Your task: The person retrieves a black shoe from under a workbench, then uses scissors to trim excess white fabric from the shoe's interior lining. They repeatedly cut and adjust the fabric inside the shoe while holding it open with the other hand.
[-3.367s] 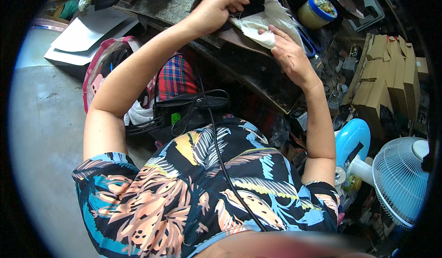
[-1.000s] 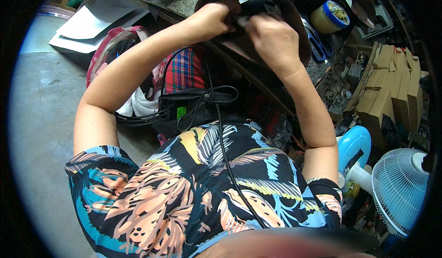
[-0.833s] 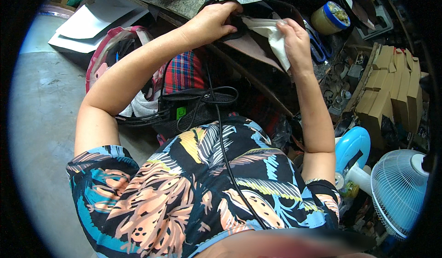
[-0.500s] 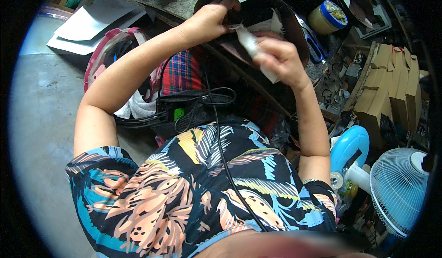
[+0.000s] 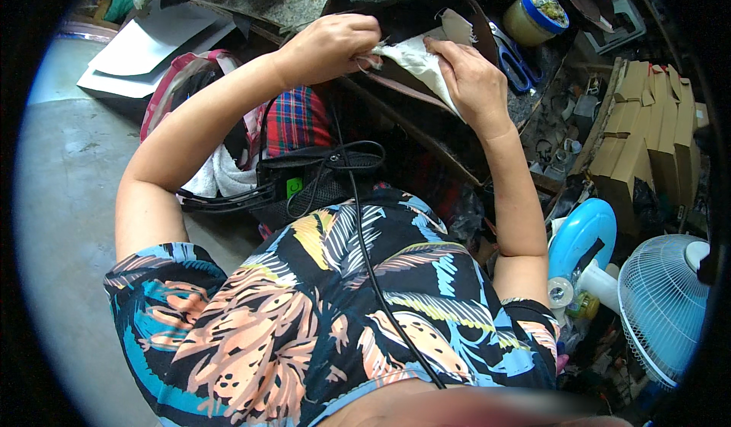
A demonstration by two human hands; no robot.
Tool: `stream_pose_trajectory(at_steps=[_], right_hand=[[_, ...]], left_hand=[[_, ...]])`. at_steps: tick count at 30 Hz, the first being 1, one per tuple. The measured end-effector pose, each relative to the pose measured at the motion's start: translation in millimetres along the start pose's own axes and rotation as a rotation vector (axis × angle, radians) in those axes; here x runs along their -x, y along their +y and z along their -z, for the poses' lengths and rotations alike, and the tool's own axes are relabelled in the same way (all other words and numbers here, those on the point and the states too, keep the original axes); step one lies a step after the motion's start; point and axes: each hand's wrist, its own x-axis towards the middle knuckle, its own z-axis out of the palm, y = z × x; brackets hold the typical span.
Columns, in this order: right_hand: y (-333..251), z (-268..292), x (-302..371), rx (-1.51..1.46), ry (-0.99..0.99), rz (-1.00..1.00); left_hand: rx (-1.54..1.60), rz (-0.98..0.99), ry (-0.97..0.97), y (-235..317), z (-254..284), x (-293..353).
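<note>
Both left hand (image 5: 331,48) and right hand (image 5: 474,83) grip a white cloth (image 5: 415,58), the left bunched at its narrow end, the right on its wider part. The cloth stretches between them over a dark, curved piece (image 5: 470,4) at the counter (image 5: 278,4). Just right lie blue-handled scissors (image 5: 519,75), near a jar (image 5: 524,23). Farther right stand boxes (image 5: 636,126) and a fan (image 5: 662,305).

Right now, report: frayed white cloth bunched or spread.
Both: the cloth is bunched at the left hand, spread wider beside the right hand.
</note>
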Motion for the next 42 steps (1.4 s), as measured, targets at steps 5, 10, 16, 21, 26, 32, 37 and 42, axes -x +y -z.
stream_pose_trajectory(at_steps=[5, 10, 16, 21, 26, 32, 37, 42], right_hand=[[-2.0, 1.3, 2.4, -0.008, -0.036, 0.016], [-2.6, 9.5, 7.0, 0.086, -0.026, 0.107], [1.4, 13.8, 20.5, 0.263, 0.005, 0.048], [-3.5, 5.7, 22.7, 0.236, -0.013, 0.009], [-2.3, 5.7, 25.6, -0.092, 0.076, -0.026], [3.5, 22.7, 47.4, -0.817, 0.165, -0.537], [-1.6, 48.9, 40.9, -0.325, -0.033, -0.490], [-6.3, 49.0, 6.1, 0.188, 0.188, -0.039]], left_hand=[[0.067, 0.137, -0.146, 11.2, 13.3, 1.7], [-0.110, 0.052, -0.110, 15.2, 4.9, -7.3], [0.081, -0.005, -0.209, 4.0, 13.6, -0.5], [0.447, 0.169, -0.217, 3.4, 19.5, -26.9], [0.455, 0.595, 0.036, -5.1, -12.0, -88.9], [-0.150, 0.095, -0.136, 5.6, -55.6, -68.6], [-0.250, 0.012, -0.254, 15.2, -50.5, -56.5], [-0.224, 0.021, -0.355, 39.8, -49.1, -59.0]])
